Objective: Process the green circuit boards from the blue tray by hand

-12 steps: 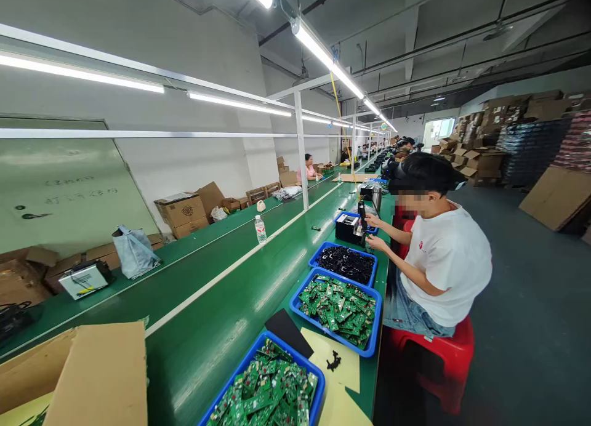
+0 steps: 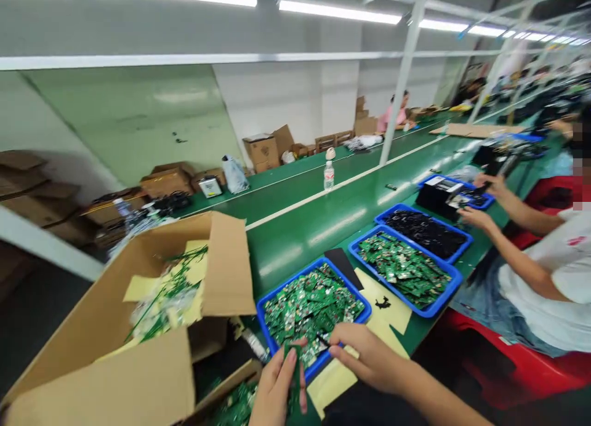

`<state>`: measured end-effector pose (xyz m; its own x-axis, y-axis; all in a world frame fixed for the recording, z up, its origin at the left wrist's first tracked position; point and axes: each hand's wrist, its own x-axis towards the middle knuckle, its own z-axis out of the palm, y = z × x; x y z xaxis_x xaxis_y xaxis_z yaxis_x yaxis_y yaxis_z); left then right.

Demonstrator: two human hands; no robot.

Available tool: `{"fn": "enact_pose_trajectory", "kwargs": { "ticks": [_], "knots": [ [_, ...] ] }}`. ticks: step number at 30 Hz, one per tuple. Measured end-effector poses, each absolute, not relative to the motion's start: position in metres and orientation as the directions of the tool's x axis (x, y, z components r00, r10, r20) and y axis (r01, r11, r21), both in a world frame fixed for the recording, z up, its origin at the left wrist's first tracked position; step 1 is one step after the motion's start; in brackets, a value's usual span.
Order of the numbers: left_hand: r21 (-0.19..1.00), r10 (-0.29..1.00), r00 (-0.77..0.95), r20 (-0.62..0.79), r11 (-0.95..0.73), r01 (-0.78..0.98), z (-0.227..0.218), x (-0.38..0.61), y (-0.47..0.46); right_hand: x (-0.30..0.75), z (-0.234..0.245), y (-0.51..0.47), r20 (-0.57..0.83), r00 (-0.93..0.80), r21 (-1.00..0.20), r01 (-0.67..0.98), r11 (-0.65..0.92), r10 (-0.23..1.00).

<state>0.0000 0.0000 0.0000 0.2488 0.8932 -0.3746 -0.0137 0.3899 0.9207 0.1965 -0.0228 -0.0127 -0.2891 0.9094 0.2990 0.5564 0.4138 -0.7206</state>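
At the bottom centre, my left hand (image 2: pixel 275 384) is closed around a green circuit board (image 2: pixel 293 377), held upright between thumb and fingers. To its right, my right hand (image 2: pixel 364 353) pinches a thin black piece (image 2: pixel 322 340); blur hides its exact kind. Both hands are at the near edge of a blue tray (image 2: pixel 263 318) heaped with green circuit boards (image 2: pixel 305 300). Yellow paper (image 2: pixel 337 377) lies partly beneath my right hand. Below my left hand, more green boards (image 2: pixel 233 407) sit in a cardboard box.
On the left, a large open cardboard box (image 2: pixel 226 269) holds green strips and yellow paper. Right of my tray are another blue tray (image 2: pixel 357 250) of boards and one of black parts (image 2: pixel 422 229). A co-worker (image 2: pixel 530 266) sits at the right; a bottle (image 2: pixel 329 175) stands mid-table.
The view has swung left and down, bringing both my hands, the green board and the open box's contents into sight. The co-worker now appears farther right.
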Motion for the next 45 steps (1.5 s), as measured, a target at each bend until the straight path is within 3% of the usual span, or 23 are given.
{"fn": "enact_pose_trajectory", "kwargs": {
  "ticks": [4,13,26,45],
  "knots": [
    [0.903,0.858,0.316,-0.405,0.430,-0.011,0.018,0.004,-0.001,0.201,-0.001,-0.027,0.372,-0.364,-0.608,0.599,0.520,0.854],
    [0.886,0.819,0.395,-0.417,0.462,-0.022,0.015,0.004,-0.006,0.189,0.009,-0.018,0.358,-0.507,-0.383,0.686,0.619,0.784],
    [0.899,0.823,0.387,-0.415,0.435,0.040,0.023,0.008,-0.009,0.186,0.009,-0.019,0.380,-0.504,-0.363,0.690,0.626,0.776],
    [0.917,0.869,0.319,-0.379,0.400,0.000,0.016,0.014,-0.011,0.181,0.005,-0.020,0.455,-0.460,-0.337,0.703,0.626,0.762]
  ]
}}
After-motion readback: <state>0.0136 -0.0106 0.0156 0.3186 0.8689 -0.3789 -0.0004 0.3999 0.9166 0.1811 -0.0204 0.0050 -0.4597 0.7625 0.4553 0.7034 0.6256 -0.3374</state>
